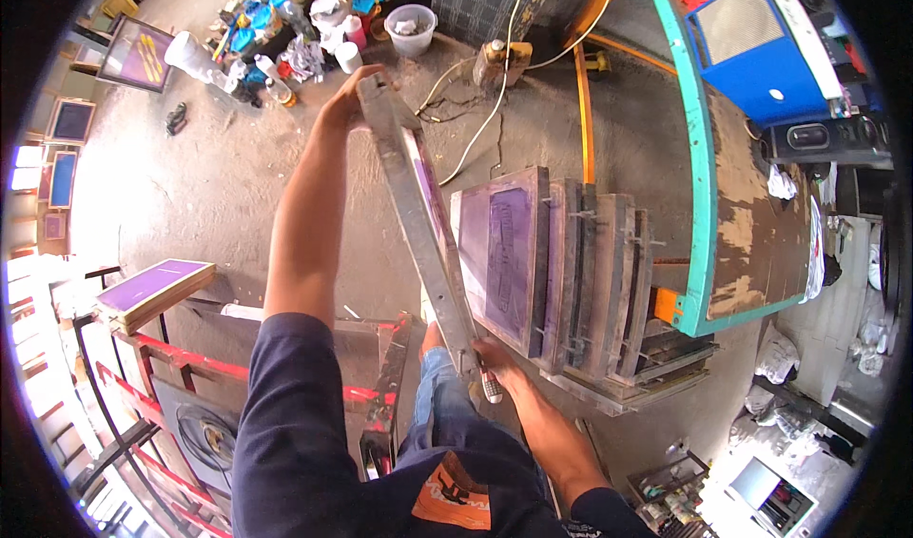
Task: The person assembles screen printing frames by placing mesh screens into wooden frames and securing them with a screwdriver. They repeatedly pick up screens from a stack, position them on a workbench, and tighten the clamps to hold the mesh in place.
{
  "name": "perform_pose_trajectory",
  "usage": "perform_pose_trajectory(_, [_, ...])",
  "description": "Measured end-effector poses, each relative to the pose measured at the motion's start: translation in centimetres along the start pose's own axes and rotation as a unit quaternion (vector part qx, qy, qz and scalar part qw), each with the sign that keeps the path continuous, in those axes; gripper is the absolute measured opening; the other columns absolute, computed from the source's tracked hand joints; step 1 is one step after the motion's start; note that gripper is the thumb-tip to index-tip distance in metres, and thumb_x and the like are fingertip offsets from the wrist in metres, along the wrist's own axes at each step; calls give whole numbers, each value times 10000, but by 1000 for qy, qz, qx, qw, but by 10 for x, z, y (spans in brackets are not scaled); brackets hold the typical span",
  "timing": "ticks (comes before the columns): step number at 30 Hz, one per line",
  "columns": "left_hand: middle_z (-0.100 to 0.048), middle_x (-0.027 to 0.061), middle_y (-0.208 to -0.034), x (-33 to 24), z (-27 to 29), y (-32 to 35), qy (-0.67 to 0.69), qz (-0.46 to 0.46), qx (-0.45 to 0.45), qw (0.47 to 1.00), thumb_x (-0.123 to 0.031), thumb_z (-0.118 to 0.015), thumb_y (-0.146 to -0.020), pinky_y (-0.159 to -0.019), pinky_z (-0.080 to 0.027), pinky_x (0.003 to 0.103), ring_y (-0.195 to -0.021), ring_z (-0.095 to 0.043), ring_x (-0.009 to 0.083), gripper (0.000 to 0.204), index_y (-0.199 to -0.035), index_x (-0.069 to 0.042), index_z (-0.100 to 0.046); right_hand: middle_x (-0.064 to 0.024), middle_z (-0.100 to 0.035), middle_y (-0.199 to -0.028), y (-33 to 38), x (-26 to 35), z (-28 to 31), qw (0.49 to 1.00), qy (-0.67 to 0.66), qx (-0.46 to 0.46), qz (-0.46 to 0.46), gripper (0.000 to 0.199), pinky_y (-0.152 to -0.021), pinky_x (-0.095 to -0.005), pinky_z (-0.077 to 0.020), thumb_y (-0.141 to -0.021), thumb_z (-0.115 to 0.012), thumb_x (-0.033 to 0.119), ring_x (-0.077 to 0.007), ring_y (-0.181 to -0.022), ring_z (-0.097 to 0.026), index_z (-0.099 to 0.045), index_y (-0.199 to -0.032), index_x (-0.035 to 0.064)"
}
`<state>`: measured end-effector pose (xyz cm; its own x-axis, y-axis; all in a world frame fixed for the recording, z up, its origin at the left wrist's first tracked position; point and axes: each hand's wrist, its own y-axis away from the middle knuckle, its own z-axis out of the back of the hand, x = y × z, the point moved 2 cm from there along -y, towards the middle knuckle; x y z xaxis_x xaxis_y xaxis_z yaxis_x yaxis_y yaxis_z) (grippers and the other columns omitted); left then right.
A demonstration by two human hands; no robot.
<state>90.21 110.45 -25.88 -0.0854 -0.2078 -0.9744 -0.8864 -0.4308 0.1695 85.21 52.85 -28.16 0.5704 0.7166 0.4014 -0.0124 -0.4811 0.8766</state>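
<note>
Between my two hands, a screen printing frame (418,210) is held up on its edge, tilted, with a strip of purple mesh showing on its right side. My left hand (350,102) is closed around its far end, arm stretched out. Lower down, near my body, my right hand (501,365) grips the near end. A small silver and red cylindrical piece (491,387) sits by my right fingers; I cannot tell what it is. Just right of the held frame stands a row of similar frames (509,262), upright and leaning together, the nearest with purple mesh.
A teal-edged table (702,157) carrying a blue box (761,48) stands at the right. Red metal racking (238,367) is at the lower left, with another purple frame (157,291) on it. Bottles and a white bucket (411,32) clutter the far floor; a white cable (485,124) trails nearby.
</note>
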Motion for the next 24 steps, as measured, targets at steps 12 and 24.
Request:
perform_pose_trajectory(12, [-276,257,-1572,40,-61,-155,91,360,19,928,-601,-367,-904,-1097,-241,697,-1407,-248,551,776,-1490,-94,-393,23,-619,-776,-82,37,-5,985,-106,-132,-28,441,-572,-278,-414,-866,-665,519,-79,-646,-528,-684,-960,89])
perform_pose_trajectory(24, [-468,236,-1455,97,-132,-66,62,152,-76,984,-623,-525,-936,-1050,-422,542,-1272,-524,406,788,-1433,-16,-457,-85,-599,-668,-60,23,85,949,-210,-237,-1,340,-402,-334,-410,-974,-471,406,-174,-454,-516,-581,-901,93])
